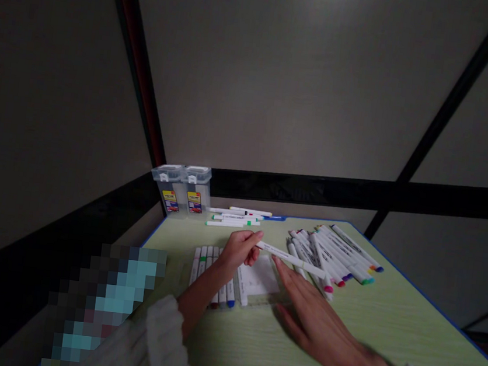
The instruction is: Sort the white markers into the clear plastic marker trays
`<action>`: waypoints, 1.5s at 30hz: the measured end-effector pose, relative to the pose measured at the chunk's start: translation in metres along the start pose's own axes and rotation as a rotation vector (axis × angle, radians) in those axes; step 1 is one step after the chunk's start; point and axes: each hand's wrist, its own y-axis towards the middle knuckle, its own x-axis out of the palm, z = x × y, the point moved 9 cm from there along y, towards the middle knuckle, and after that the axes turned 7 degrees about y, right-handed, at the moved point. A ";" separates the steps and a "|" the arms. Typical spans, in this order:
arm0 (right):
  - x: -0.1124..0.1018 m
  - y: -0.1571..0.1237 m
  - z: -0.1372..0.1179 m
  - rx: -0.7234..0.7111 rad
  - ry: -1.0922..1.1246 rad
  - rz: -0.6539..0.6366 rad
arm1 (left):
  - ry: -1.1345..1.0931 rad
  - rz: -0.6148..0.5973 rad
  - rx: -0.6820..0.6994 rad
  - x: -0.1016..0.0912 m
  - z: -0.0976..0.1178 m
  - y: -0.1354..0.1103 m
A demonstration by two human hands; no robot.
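Clearly, the left hand [242, 248] pinches a white marker [290, 257] by one end, thumb against bent fingers. The marker hangs over the middle of the table, its long axis running from the grip out to the right and slightly toward the person, so the free end points right, over the near edge of the loose pile. Below it, the right hand [314, 317] is flattened, its fingers close together and reaching up and leftward, the thumb apart; whether a fingertip touches the marker I cannot tell. Between and under the hands is a clear tray [262, 300], with a row of markers [223, 294] at its left, lying lengthwise from near to far. Right of it, loose markers [328, 254] fan out, mostly slanting away to the left. Farther back, several more markers [230, 225] lie crosswise beside two clear lidded boxes [197, 196] standing upright on the pale green table [404, 324].
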 end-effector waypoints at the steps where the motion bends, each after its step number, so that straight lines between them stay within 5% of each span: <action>1: 0.000 0.000 0.001 0.005 -0.001 0.009 | 0.000 -0.008 -0.001 0.003 0.000 -0.001; 8: -0.005 -0.002 0.005 0.027 -0.015 0.093 | 0.018 -0.118 0.005 0.019 0.003 -0.007; 20: -0.017 -0.002 0.003 -0.010 0.015 0.183 | 0.089 -0.620 -0.071 0.064 0.001 -0.035; 32: -0.023 0.000 -0.004 -0.030 0.063 0.181 | 0.199 -0.588 -0.071 0.059 -0.006 -0.032; 45: -0.026 -0.003 -0.005 -0.082 0.080 0.196 | 0.183 -0.727 -0.085 0.063 -0.004 -0.040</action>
